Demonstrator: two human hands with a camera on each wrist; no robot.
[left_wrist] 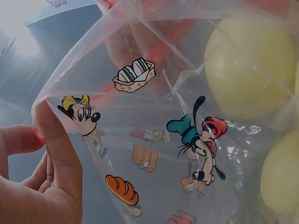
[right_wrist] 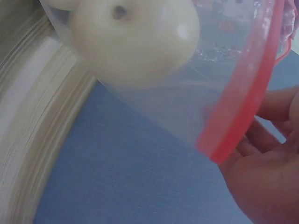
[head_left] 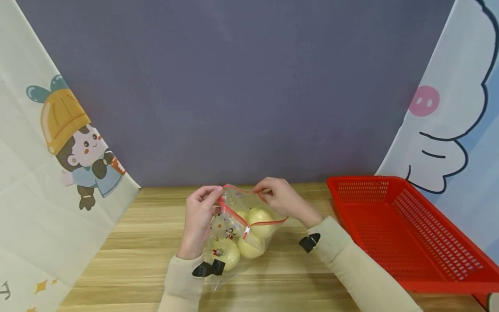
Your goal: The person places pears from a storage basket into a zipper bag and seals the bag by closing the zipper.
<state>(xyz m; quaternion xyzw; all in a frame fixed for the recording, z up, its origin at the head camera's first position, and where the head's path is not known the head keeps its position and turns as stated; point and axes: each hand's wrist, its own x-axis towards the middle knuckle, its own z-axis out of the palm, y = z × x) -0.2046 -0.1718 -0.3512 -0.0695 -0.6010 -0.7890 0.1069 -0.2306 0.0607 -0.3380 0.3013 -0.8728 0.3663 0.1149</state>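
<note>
A clear zip bag [head_left: 234, 229] printed with cartoon figures and edged by a red zip strip [head_left: 269, 223] stands on the wooden table [head_left: 136, 255], holding several pale yellow apples [head_left: 259, 216]. My left hand [head_left: 199, 216] pinches the bag's top edge on the left. My right hand [head_left: 282, 197] pinches the top edge on the right. In the left wrist view my thumb [left_wrist: 56, 140] presses the bag's corner [left_wrist: 42, 105], with apples [left_wrist: 247, 70] behind the film. The right wrist view shows the red strip [right_wrist: 243, 112] against my fingers [right_wrist: 266, 172] and an apple [right_wrist: 135, 42] inside.
An empty red mesh basket [head_left: 409, 234] sits on the table to the right. A grey backdrop stands behind, with cartoon-printed cloths on the left [head_left: 50, 173] and on the right [head_left: 448, 130]. Bare wood lies left of the bag.
</note>
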